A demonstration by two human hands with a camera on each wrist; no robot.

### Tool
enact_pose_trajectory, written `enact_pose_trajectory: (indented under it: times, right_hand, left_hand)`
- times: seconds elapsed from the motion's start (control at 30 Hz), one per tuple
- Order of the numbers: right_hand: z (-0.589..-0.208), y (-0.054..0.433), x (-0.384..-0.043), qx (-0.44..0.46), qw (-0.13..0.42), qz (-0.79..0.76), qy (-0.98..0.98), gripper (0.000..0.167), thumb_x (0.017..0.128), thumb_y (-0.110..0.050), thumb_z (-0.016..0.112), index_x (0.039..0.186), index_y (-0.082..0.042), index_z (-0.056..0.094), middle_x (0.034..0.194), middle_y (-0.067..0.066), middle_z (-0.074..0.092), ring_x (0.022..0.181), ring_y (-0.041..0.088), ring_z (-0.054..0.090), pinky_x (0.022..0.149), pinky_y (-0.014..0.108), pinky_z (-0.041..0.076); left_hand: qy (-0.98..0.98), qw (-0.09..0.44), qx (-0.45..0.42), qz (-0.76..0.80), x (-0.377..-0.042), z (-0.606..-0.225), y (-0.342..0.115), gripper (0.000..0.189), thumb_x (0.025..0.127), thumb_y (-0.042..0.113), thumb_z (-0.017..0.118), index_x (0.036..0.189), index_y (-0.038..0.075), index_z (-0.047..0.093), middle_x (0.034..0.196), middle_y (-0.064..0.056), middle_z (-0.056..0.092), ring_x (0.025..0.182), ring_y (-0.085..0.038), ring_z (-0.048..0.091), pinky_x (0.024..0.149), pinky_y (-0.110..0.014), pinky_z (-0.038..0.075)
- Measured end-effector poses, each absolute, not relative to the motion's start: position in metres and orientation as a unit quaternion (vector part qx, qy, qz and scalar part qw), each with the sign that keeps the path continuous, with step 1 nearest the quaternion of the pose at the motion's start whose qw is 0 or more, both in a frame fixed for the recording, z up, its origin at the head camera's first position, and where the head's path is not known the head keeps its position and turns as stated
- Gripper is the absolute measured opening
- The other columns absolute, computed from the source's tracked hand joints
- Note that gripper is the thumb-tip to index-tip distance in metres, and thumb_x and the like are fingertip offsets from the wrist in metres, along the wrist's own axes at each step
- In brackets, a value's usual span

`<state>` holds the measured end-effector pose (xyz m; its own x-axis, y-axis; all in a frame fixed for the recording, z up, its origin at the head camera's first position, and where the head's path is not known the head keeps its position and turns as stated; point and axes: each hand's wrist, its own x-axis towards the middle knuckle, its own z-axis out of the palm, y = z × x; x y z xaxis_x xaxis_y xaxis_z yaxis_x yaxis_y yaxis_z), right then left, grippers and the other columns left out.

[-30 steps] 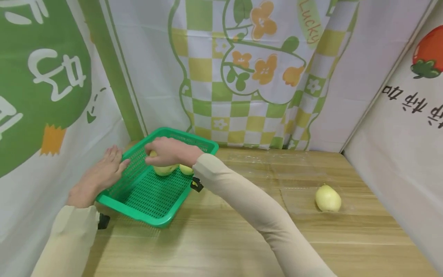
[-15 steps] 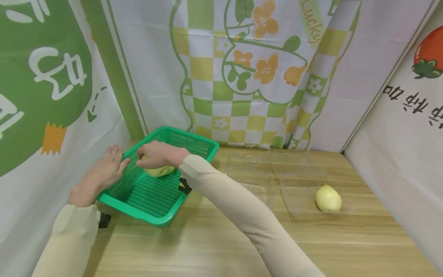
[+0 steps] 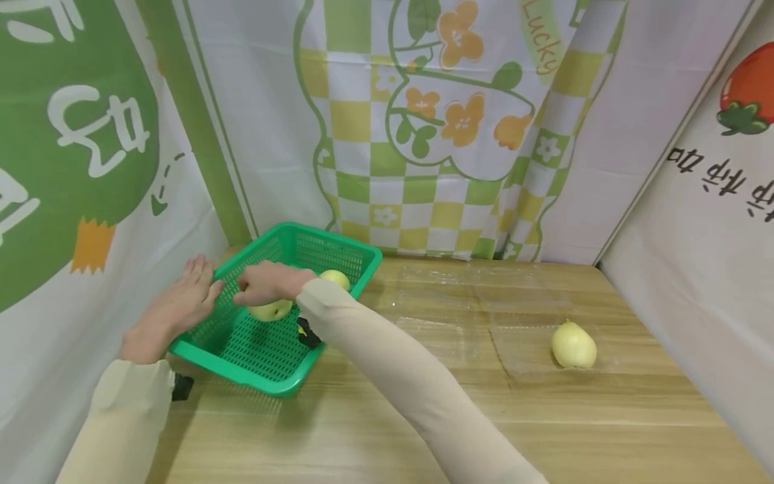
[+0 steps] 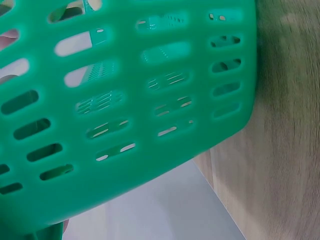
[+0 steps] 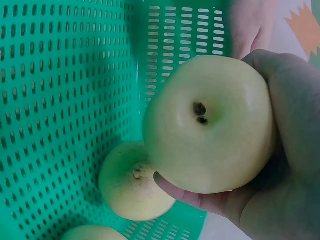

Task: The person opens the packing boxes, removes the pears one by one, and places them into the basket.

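Note:
My right hand (image 3: 266, 282) is inside the green plastic basket (image 3: 266, 384), holding a pale yellow pear (image 5: 200, 85) with its fingers and thumb around the fruit. The held pear's dark-spotted end faces the right wrist camera. Below it, a second pear (image 5: 132, 187) lies against the basket wall, and part of a third pear (image 5: 95, 233) shows at the lower edge. My left hand (image 3: 175, 306) lies with straight fingers along the basket's left rim, its thumb toward the inside. The left wrist view mostly shows the basket's slotted outer wall (image 4: 125, 175).
Another pale pear (image 3: 573, 345) stands at the right of the wooden table (image 3: 375, 430), on a clear, thin plastic packaging sheet (image 3: 435, 329). A patterned curtain (image 3: 417, 195) closes the back, with printed cloth walls on both sides.
My right hand has shifted left and slightly nearer within the basket, bringing the pear along. Behind its wrist another pear has come back into view. The left hand stays on the rim.

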<state>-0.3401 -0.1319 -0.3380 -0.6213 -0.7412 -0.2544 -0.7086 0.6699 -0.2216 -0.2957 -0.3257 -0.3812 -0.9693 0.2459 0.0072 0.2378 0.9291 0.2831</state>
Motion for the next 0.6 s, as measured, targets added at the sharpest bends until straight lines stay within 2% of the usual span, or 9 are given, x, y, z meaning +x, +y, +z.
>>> enact_pose_trajectory:
  times: [0.1,0.17,0.27,0.37,0.6]
  right_hand:
    - [-0.340,-0.135,-0.341,-0.395,0.168,-0.049,0.902,0.029,0.100,-0.044,0.047,0.112,-0.023,0.063,0.100,-0.009,0.063,0.086,0.007,0.056,0.072,0.022,0.049]
    - [-0.341,-0.137,-0.341,-0.390,0.175,-0.052,0.903,0.033,0.101,-0.045,0.046,0.118,-0.023,0.063,0.104,-0.009,0.064,0.089,0.006,0.057,0.075,0.021,0.049]
    - [-0.342,-0.141,-0.341,-0.377,0.187,-0.056,0.906,0.044,0.101,-0.047,0.045,0.136,-0.024,0.057,0.125,-0.010,0.063,0.108,0.005,0.058,0.091,0.020,0.049]
    - [-0.344,-0.145,-0.340,-0.358,0.199,-0.062,0.910,0.052,0.100,-0.050,0.045,0.148,-0.029,0.045,0.143,-0.015,0.052,0.129,0.004,0.050,0.106,0.021,0.043]
    - [-0.355,-0.151,-0.342,-0.342,0.212,-0.044,0.914,0.051,0.100,-0.053,0.045,0.146,-0.029,0.046,0.145,-0.016,0.049,0.135,0.004,0.045,0.108,0.021,0.042]
  left_hand:
    - [0.982,0.016,0.121,0.142,-0.295,-0.381,-0.326,0.070,0.108,0.037,0.014,0.148,-0.019,0.000,0.155,-0.040,-0.011,0.146,-0.053,-0.009,0.121,-0.062,0.001]
    - [0.982,0.017,0.121,0.144,-0.295,-0.381,-0.326,0.070,0.108,0.037,0.014,0.148,-0.019,0.000,0.155,-0.040,-0.011,0.146,-0.053,-0.009,0.121,-0.063,0.001]
    - [0.982,0.017,0.121,0.144,-0.294,-0.380,-0.326,0.069,0.108,0.035,0.014,0.149,-0.018,-0.001,0.155,-0.039,-0.012,0.146,-0.053,-0.009,0.121,-0.063,0.002]
    - [0.982,0.016,0.122,0.145,-0.294,-0.379,-0.325,0.069,0.108,0.035,0.014,0.149,-0.018,-0.002,0.155,-0.039,-0.012,0.146,-0.053,-0.010,0.121,-0.063,0.001]
    - [0.982,0.018,0.120,0.145,-0.295,-0.380,-0.325,0.069,0.108,0.035,0.013,0.148,-0.018,-0.003,0.155,-0.038,-0.014,0.145,-0.052,-0.012,0.121,-0.063,0.000]
